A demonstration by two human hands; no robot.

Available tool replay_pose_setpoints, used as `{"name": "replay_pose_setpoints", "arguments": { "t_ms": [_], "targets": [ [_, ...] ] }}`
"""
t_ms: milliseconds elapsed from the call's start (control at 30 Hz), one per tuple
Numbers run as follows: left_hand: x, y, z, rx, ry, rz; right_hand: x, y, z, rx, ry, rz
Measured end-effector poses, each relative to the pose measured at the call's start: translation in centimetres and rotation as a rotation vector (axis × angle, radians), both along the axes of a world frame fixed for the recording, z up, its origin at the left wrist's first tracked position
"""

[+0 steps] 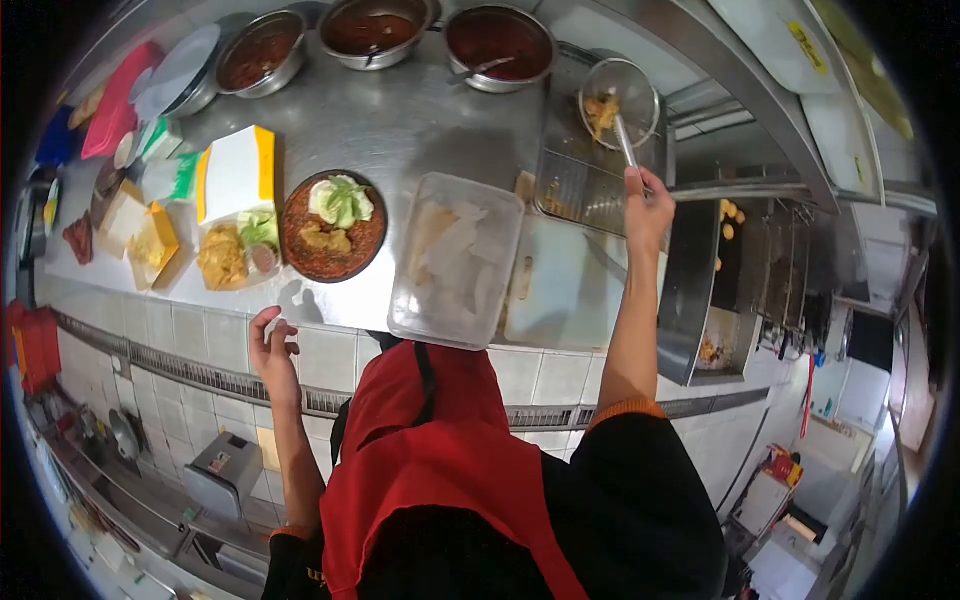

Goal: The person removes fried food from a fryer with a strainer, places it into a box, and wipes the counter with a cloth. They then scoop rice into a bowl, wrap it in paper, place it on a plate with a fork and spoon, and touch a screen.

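Observation:
My right hand [650, 205] is closed around silver metal tongs [624, 138], stretched out over the right of the counter. Their far end reaches inside a round mesh strainer [640, 88], against a fried piece of food [600, 114]. The strainer is above a metal tray with a wire rack [575, 185]. My left hand [274, 350] hovers at the counter's front edge, fingers loosely bent and apart, holding nothing. Nearest to it are a dark round plate [310, 262] with red sauce, lettuce and a fried piece, and another fried piece [222, 258] beside lettuce.
A clear plastic tub [408, 310] with pale sheets inside stands at the front edge. Beside it lie a cutting board [560, 285] and a knife [605, 256]. Metal bowls of red sauce [500, 45] line the back. Yellow-white boxes [236, 175] stand left; a fryer [690, 290] is right.

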State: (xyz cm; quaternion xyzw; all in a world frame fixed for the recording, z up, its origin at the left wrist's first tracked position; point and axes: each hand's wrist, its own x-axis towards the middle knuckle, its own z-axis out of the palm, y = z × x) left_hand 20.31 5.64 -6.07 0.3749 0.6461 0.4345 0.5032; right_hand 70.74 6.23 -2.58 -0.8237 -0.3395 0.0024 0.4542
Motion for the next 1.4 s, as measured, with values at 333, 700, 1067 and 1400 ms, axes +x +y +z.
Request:
{"name": "replay_pose_setpoints", "arguments": {
  "t_ms": [333,700,1067,1400],
  "targets": [
    [3.5,1.5,1.3,0.058,0.003,-0.108,5.6,-2.3,0.1,-0.057,0.616,0.045],
    [1.4,3.0,-2.3,0.103,0.188,-0.044,-20.2,2.9,0.3,-0.298,-0.03,0.861],
    [2.6,3.7,-1.4,0.277,0.405,-0.158,-15.3,0.6,6.2,-0.49,-0.077,0.794],
    [4.5,3.5,-0.4,0.214,0.431,-0.178,7.8,6.2,-1.9,-0.523,-0.073,-0.025]
  ]
}}
